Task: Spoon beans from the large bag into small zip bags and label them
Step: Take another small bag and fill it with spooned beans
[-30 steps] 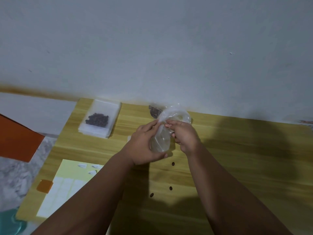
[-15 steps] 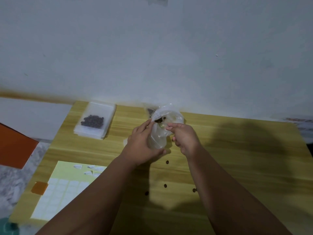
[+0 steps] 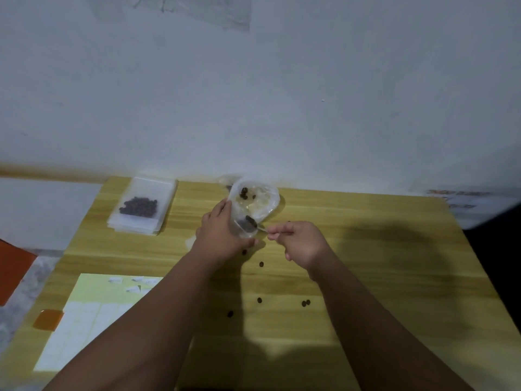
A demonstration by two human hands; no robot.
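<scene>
My left hand (image 3: 222, 232) grips a clear plastic bag (image 3: 258, 203) by its left side, holding its mouth open at the back middle of the wooden table (image 3: 380, 277). A few dark beans lie inside the bag. My right hand (image 3: 300, 242) pinches the handle of a small spoon (image 3: 251, 223) whose bowl carries beans at the bag's lower rim. A stack of small zip bags (image 3: 141, 206), the top one holding dark beans, lies at the back left. A sheet of white labels (image 3: 84, 317) lies at the front left.
Several loose beans (image 3: 260, 264) are scattered on the table in front of my hands. An orange tab (image 3: 48, 319) sits at the label sheet's left edge. A white wall stands right behind the table. An orange object (image 3: 12, 270) lies off the table's left side.
My right hand has drawn back to the right, and the spoon with beans now shows at the bag's rim. More loose beans lie on the table. The view has tilted up slightly.
</scene>
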